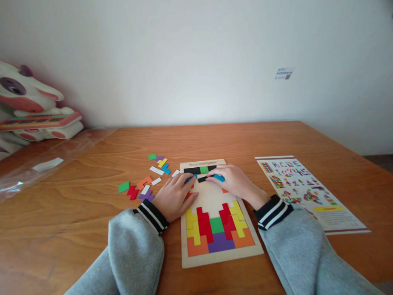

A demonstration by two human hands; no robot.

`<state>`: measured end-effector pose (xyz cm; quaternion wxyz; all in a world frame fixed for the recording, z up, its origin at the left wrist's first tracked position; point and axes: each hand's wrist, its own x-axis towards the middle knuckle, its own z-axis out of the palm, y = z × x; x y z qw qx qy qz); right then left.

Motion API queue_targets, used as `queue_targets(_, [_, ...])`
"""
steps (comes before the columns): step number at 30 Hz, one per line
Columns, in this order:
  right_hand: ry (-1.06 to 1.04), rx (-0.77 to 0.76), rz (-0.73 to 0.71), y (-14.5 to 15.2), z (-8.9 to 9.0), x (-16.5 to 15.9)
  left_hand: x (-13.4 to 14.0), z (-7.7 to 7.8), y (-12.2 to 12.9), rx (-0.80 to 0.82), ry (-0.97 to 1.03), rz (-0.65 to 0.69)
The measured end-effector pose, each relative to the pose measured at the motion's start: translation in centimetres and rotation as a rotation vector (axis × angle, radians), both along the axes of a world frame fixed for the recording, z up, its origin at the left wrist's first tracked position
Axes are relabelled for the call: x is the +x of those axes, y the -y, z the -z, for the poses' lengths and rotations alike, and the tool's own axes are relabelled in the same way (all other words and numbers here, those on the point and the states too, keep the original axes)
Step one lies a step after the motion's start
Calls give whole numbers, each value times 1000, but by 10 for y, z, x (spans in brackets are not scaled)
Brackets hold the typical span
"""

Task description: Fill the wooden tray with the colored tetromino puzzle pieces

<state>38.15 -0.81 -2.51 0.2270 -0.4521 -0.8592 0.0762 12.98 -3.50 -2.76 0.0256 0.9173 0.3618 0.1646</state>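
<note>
A wooden puzzle board (222, 259) lies before me, partly filled with flat coloured pieces. Across its near half run yellow, red, orange and purple pieces around a green square (216, 225). My left hand (175, 193) rests over the board's left edge, thumb apart, fingertips touching a blue piece (191, 178). Orange-red bits show beside its fingers. From the right, my right hand (236, 180) reaches in with its fingertips closed on a small black piece (202, 179). Another blue piece (219, 177) shows right beside those fingers. Black and green pieces (203, 169) line the board's far end.
Left of the board lie several loose pieces, among them a green one (123, 187) and a red one (132, 192). A printed pattern sheet (334, 218) is on the right. Far left are clear plastic wrapping (68, 156) and a cow-shaped toy keyboard (37, 123) near the wall.
</note>
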Motion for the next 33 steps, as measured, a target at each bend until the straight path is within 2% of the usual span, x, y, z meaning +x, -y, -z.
queue_targets(8, [89,113,4,0,-1,2,0,0,1,-2,-10,-6])
queue_targets(14, [24,-5,-100,0,-1,3,0,-3,1,-14,-19,-8])
queue_targets(19, [-60,-96,-103,-2,4,1,0,-2,1,-10,-10,-6])
queue_targets(27, [-138,-75,-48,-4,0,5,0,0,0,-13,0,-5])
queue_targets(33, [-43,-35,-39,-8,0,1,0,0,0,-10,-22,-10])
